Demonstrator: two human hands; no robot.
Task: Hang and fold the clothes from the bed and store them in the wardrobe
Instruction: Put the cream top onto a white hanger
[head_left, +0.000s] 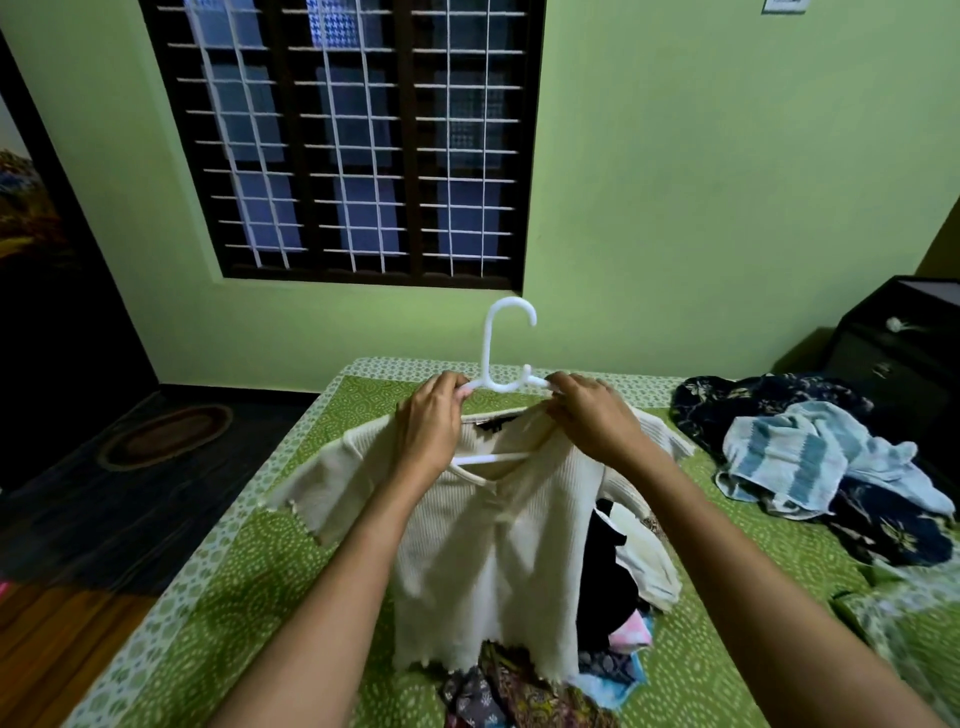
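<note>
While the cream top (488, 545) hangs above the bed (260, 561), both my hands are curled at its shoulders. My left hand (428, 421) grips the white hanger (501, 358) and the fabric beside the neckline, and my right hand (592, 415) pinches the other shoulder onto the hanger's arm. I judge this garment nearly hung, though not yet settled. Plenty is left: a mixed pile of clothes (519, 691) lies under the top's hem, and a heap of dark floral and blue-striped cloth (810, 462) sits well apart on the bed's right side. No wardrobe is in view, so nothing shows as stored.
</note>
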